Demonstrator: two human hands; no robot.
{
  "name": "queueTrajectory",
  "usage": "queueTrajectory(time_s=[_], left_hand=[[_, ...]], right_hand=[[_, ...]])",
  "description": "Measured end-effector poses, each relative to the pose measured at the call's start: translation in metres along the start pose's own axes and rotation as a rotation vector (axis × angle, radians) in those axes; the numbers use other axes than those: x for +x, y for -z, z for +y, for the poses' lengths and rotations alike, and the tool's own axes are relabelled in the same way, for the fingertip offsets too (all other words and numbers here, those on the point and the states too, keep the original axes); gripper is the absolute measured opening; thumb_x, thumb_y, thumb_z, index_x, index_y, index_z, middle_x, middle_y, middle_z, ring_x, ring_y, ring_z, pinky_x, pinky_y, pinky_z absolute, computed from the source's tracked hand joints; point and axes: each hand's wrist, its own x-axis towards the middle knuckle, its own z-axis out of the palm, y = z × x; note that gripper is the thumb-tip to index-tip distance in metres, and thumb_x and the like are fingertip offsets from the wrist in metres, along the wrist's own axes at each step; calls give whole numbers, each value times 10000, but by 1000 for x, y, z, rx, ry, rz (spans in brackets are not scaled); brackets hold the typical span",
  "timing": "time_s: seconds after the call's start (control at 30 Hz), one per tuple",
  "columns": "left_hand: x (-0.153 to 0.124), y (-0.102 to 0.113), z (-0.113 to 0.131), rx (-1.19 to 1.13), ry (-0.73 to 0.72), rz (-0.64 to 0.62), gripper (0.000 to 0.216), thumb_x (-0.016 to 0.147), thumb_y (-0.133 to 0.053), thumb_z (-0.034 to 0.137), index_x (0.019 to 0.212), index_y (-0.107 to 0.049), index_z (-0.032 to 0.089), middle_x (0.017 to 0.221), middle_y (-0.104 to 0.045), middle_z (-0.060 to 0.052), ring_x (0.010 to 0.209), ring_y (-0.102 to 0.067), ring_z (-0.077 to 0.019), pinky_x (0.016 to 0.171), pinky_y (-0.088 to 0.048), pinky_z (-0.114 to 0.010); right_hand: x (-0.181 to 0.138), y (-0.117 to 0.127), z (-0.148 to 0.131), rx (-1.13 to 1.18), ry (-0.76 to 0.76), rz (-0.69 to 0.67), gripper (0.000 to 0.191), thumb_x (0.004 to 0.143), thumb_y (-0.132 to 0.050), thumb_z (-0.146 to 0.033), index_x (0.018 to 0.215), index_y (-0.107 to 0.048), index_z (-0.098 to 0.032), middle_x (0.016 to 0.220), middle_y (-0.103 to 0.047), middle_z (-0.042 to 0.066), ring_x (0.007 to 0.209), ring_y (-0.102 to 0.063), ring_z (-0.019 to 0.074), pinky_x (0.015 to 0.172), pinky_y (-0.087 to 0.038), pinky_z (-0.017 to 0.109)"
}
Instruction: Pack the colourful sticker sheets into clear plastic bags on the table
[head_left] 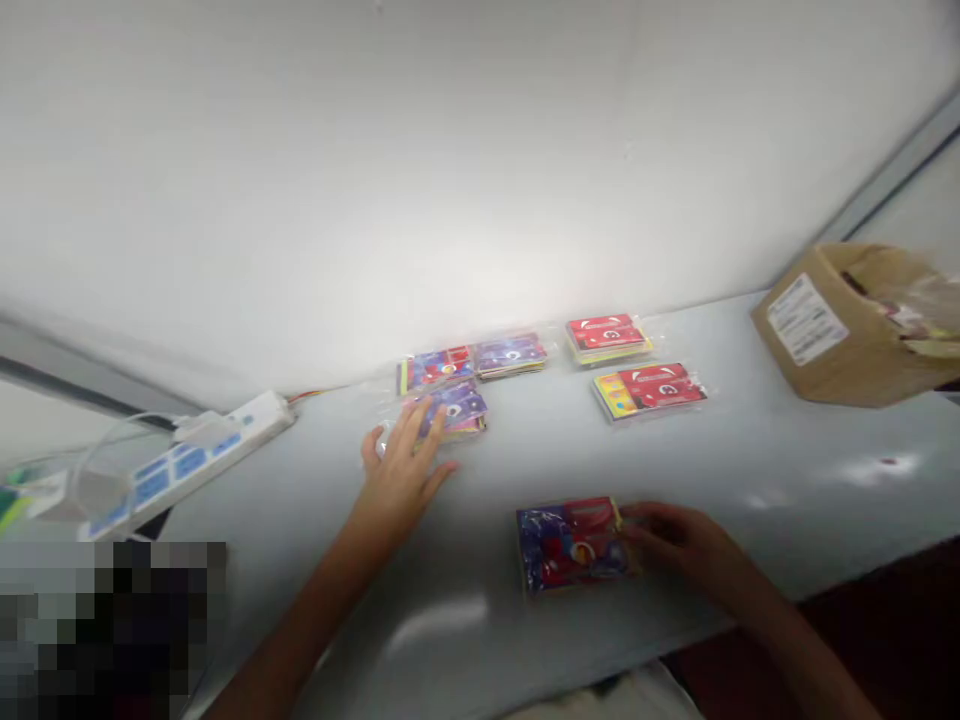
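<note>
My left hand [401, 470] is open, its fingers spread over the left part of a purple card pack [466, 403] in a clear plastic sleeve. Closer to me lies a dark blue and red pack of cards [566, 545], also in shiny clear plastic. At that pack's right edge, the thumb and fingers of my right hand [682, 545] are closed on it. Just behind my left hand are a blue and red pack [437, 369] and another purple pack [511, 355], side by side.
Toward the right are two bagged red packs, one by the wall [606, 334] and a red and yellow pack [651, 390] nearer. A cardboard box [862, 330] holding plastic stands at far right. On the left is a white power strip [195, 460] with plugged-in cables.
</note>
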Motion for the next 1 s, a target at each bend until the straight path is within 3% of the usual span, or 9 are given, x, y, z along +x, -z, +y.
queueTrajectory(time_s=[0.07, 0.13, 0.2, 0.33, 0.43, 0.53, 0.63, 0.8, 1.0], left_hand=[[-13, 9, 20, -94, -73, -64, 676, 857, -459, 450, 1408, -167, 189, 1433, -271, -190, 1317, -227, -318, 1017, -162, -519], [-28, 12, 42, -257, -211, -207, 896, 769, -492, 598, 1424, -20, 206, 1441, -254, -183, 1319, -217, -318, 1023, -196, -489], [-39, 6, 62, -388, -250, -356, 1066, 665, -539, 681, 1420, 45, 205, 1463, -182, -185, 1326, -183, -324, 1015, -245, -465], [-39, -17, 82, -411, -160, -394, 1031, 656, -678, 505, 1419, -49, 213, 1382, -340, -171, 1255, -301, -321, 987, -263, -482], [-26, -25, 82, -395, -136, -368, 938, 653, -674, 421, 1404, -159, 195, 1222, -481, -141, 1109, -430, -301, 943, -290, -474], [-12, -22, 78, -341, -164, -324, 893, 619, -658, 359, 1379, -237, 153, 1113, -517, -137, 1018, -472, -292, 936, -277, -476], [1, -12, 72, -265, -184, -259, 868, 604, -643, 319, 1363, -264, 137, 1112, -507, -149, 1035, -458, -302, 938, -266, -478], [24, 5, 54, -128, -200, -169, 831, 621, -623, 267, 1355, -262, 125, 1150, -484, -170, 1093, -422, -324, 961, -236, -490], [45, 22, 31, 38, -221, -145, 824, 628, -633, 231, 1350, -253, 116, 1169, -480, -176, 1084, -434, -314, 964, -246, -467]], right_hand=[[2, -4, -1, -19, 9, 26, 481, 690, -581, -480, 1039, -641, -156, 620, -602, 7, 547, -544, 160, 510, -432, 261], [3, -9, -5, -30, 36, 33, 500, 703, -568, -481, 1083, -630, -163, 618, -594, 2, 544, -536, 156, 512, -432, 261], [5, -13, -11, -38, 87, 23, 478, 721, -547, -489, 1072, -647, -181, 641, -615, 12, 584, -554, 172, 548, -450, 273], [12, -19, -25, -69, 207, -32, 408, 747, -518, -491, 962, -705, -199, 691, -655, 33, 664, -584, 210, 613, -469, 296], [22, -20, -32, -102, 262, -74, 381, 770, -494, -489, 846, -731, -201, 697, -656, 39, 688, -588, 214, 643, -466, 298], [33, -20, -36, -123, 302, -79, 376, 794, -477, -481, 834, -726, -201, 712, -638, 47, 704, -579, 207, 655, -463, 299], [45, -20, -42, -142, 368, -59, 385, 819, -455, -472, 837, -712, -186, 760, -609, 59, 728, -572, 195, 694, -463, 309], [71, -24, -58, -5, 578, -97, 424, 859, -391, -485, 906, -673, -173, 963, -614, 83, 947, -555, 202, 880, -417, 314], [109, -43, -70, 183, 562, -232, 492, 855, -344, -553, 1017, -633, -189, 987, -658, 69, 967, -569, 220, 914, -403, 374]])
